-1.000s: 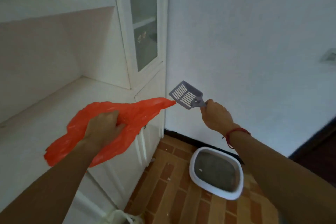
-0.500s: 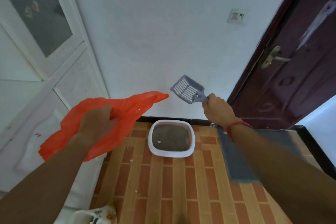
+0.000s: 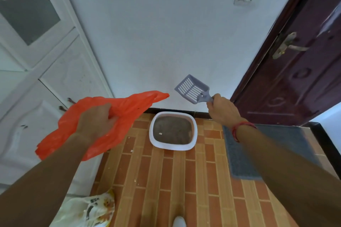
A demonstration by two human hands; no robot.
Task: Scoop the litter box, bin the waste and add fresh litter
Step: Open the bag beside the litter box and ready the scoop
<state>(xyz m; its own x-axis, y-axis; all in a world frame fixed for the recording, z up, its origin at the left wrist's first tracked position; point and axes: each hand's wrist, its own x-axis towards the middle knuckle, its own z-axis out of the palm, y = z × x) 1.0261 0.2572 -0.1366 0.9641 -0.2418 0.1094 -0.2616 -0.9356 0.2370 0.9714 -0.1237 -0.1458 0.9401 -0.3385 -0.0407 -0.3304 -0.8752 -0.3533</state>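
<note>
Noted white cabinet [image 3: 36, 83] at far left. Gripped orange plastic bag [image 3: 129, 105] in left hand [image 3: 94, 120], fingers curled into its folds, raised in front of cabinet. Located white litter box [image 3: 172, 147] on brick-pattern floor against wall base, lower than both hands, grey litter inside. Held grey slotted scoop [image 3: 191, 88] by handle in right hand [image 3: 223, 108], fingers wrapped round it, head tilted up-left, well above box. Noted grey mat [image 3: 239, 153] right of box, beside dark door [image 3: 295, 79].
</note>
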